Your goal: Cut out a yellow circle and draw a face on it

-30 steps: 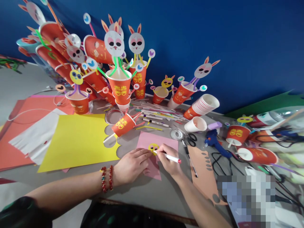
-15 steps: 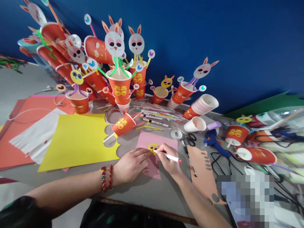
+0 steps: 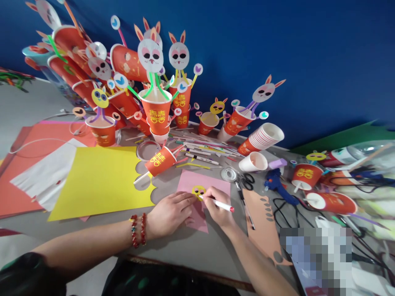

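Note:
A small yellow paper circle [image 3: 198, 189] with a face of pink and dark eye patches lies on a sheet of pink paper [image 3: 216, 183]. My right hand [image 3: 218, 207] grips a white marker with a red end [image 3: 226, 205], its tip at the lower part of the face. Flat on the pink paper rests my left hand [image 3: 173, 211], fingers stretched out and their tips at the circle's left edge. It holds nothing. Red bead bracelets circle the left wrist.
Left lies a large yellow sheet [image 3: 101, 181]; a tipped red paper cup [image 3: 160, 161] is behind my hands. Several decorated cups [image 3: 156, 111] line the blue wall. Scissors [image 3: 247, 180], a black pen [image 3: 245, 205], orange cut paper [image 3: 262, 230] and a blue glue gun [image 3: 279, 185] lie right.
Both hands keep nearly the same pose, the marker still touching the yellow face. The whole view has shifted very slightly.

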Motion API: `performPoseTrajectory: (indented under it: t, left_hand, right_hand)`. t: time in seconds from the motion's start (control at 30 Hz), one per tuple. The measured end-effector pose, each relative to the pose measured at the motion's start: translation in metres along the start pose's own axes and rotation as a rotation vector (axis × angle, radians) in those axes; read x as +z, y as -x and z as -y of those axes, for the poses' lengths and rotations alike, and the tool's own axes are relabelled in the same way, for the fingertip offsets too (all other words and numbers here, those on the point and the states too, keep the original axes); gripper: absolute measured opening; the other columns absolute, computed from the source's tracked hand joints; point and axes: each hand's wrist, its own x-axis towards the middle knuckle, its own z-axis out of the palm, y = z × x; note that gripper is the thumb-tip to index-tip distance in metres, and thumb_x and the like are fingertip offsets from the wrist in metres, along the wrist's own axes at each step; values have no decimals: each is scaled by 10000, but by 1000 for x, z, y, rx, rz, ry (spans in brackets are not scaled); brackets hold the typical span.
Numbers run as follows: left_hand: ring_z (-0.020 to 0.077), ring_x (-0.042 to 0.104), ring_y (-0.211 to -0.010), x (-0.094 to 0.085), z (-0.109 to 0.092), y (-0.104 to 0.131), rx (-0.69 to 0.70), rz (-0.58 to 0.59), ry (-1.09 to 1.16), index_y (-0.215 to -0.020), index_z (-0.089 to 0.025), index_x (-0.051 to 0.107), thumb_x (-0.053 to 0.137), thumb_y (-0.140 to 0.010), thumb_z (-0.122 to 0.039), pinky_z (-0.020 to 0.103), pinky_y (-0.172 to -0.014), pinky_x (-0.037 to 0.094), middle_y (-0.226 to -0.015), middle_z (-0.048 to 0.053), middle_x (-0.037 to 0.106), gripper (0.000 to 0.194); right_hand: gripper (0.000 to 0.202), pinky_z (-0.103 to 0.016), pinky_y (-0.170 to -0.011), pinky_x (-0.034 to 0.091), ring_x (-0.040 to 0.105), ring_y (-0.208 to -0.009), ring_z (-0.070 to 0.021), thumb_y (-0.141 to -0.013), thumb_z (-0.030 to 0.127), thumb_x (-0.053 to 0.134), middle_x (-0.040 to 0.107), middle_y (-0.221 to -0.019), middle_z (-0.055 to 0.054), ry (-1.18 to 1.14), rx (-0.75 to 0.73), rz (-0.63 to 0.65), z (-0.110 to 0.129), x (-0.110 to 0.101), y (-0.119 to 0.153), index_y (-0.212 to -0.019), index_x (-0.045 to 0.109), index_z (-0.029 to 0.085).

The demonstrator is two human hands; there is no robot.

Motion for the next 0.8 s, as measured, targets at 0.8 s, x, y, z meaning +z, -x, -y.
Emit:
performPoseTrajectory:
  t: [0.8]
  left_hand:
    - [286,569,-1279,3,1,1,3,-25,-2,-982,-131,649,542,-999,-299,446,-1098,477,-1323,153,641,200]
  right_hand:
    - [212,-246,-579,402,526,-565,-141,-864,153,490,567,-607,32,-17,-42,-38,-1,1,0,-667,508,228]
